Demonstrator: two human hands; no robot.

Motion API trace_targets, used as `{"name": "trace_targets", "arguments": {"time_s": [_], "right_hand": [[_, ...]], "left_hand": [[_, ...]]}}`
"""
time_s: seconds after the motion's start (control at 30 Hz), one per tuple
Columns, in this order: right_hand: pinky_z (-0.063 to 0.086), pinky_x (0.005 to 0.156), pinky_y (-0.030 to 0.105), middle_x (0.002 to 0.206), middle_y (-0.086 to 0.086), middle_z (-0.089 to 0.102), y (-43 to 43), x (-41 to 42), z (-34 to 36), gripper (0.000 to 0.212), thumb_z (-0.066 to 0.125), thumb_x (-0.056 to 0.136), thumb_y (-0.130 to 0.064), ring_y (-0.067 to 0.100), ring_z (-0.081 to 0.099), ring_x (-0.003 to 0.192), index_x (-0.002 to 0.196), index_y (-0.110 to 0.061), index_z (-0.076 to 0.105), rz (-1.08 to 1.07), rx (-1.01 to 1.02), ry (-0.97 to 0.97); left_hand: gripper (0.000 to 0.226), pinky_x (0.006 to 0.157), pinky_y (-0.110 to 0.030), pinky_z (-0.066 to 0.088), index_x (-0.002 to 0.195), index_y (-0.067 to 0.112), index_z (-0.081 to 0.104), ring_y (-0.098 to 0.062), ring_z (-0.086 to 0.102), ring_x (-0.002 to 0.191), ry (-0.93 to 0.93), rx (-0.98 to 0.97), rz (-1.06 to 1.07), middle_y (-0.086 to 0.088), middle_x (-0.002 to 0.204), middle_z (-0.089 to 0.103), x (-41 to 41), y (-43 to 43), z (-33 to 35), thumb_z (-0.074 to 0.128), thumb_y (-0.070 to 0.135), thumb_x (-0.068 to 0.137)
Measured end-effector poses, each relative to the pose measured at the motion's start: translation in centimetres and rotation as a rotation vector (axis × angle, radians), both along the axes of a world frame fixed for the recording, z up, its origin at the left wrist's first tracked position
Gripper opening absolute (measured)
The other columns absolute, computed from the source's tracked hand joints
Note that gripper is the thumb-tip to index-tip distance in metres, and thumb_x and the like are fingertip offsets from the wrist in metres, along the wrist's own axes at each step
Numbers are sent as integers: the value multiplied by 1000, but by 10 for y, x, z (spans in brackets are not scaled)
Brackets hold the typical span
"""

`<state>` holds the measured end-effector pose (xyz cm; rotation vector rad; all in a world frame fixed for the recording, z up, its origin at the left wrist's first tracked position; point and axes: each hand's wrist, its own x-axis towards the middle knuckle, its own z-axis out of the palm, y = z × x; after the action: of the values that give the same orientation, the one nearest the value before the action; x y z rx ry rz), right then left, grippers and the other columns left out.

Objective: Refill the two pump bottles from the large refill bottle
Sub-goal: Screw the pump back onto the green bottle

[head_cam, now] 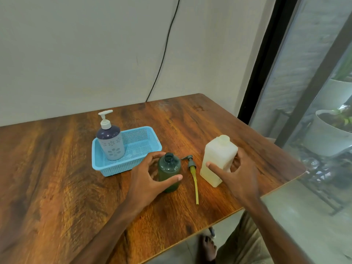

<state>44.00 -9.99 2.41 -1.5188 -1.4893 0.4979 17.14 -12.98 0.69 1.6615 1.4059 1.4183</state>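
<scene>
A dark green pump bottle (169,171) stands open-necked near the table's middle, with green liquid in its lower part. My left hand (147,180) wraps it, thumb across the front and fingers behind. Its grey pump head with a yellow tube (192,172) lies flat on the table just to the right. The large white refill bottle (217,159) stands uncapped further right. My right hand (238,174) grips it, thumb on the front face and fingers at the handle side. A second pump bottle (111,142), blue with a white pump, stands in a light blue basket (146,133).
The wooden table (57,178) ends close to the right of the refill bottle and at the front. A black cable (163,54) hangs down the wall behind. A glass door (314,92) with plant pots beyond it is at the right. My bare foot shows below the table edge.
</scene>
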Motion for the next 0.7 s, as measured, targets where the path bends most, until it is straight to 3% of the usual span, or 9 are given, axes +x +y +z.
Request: {"name": "trace_targets", "arguments": {"time_s": [0.1,0.2,0.3,0.4,0.47,0.53,0.6,0.7], "right_hand": [[51,93,26,146,-12,53,-8,-1,6,100,90,60,-57,8,53,127,145,-31,44,8,44,54],[50,95,20,143,-15,54,-20,-6,21,90,88,66,-56,1,53,126,142,-30,46,-72,243,86],[52,88,15,134,-12,58,-33,-20,38,67,85,79,-42,4,58,118,135,-22,53,-128,434,65],[52,77,14,124,-17,60,-44,-46,48,40,75,89,-27,2,62,105,126,-25,58,-27,483,-20],[52,78,12,119,-21,61,-42,-69,49,36,71,92,-20,-2,61,105,123,-32,59,108,349,-109],[54,88,18,128,-13,62,-33,-88,47,45,72,91,-17,3,61,110,130,-34,57,192,65,-278],[55,93,29,135,-2,60,-20,-101,41,46,74,92,-23,14,61,115,133,-25,55,233,-160,-535],[56,91,34,131,11,59,-8,-113,33,34,66,97,-26,24,61,115,127,-13,56,286,-289,-766]], "left_hand": [[73,88,-8,54,115,62,59,12,65,113,35,-5,6,40,119,65,0,0,1,99,63,55],[71,87,-3,50,115,66,57,16,62,113,70,-21,13,47,118,62,-1,0,1,96,68,56],[66,86,-3,50,111,72,58,17,63,111,111,-29,19,50,114,62,-3,0,3,93,74,55],[64,88,-4,51,108,63,61,19,62,110,145,-24,57,52,108,62,-5,0,4,90,78,53],[63,84,2,46,106,58,62,24,59,107,158,-23,84,56,102,60,-7,0,4,90,78,53],[71,83,3,46,114,47,68,24,60,105,166,-27,106,48,102,64,-9,1,4,90,77,54],[85,87,0,48,127,32,71,20,61,107,193,-9,106,34,114,68,-11,1,5,89,74,56],[83,91,-4,50,129,27,71,16,63,110,216,17,81,25,118,71,-13,1,7,92,68,60]]}}
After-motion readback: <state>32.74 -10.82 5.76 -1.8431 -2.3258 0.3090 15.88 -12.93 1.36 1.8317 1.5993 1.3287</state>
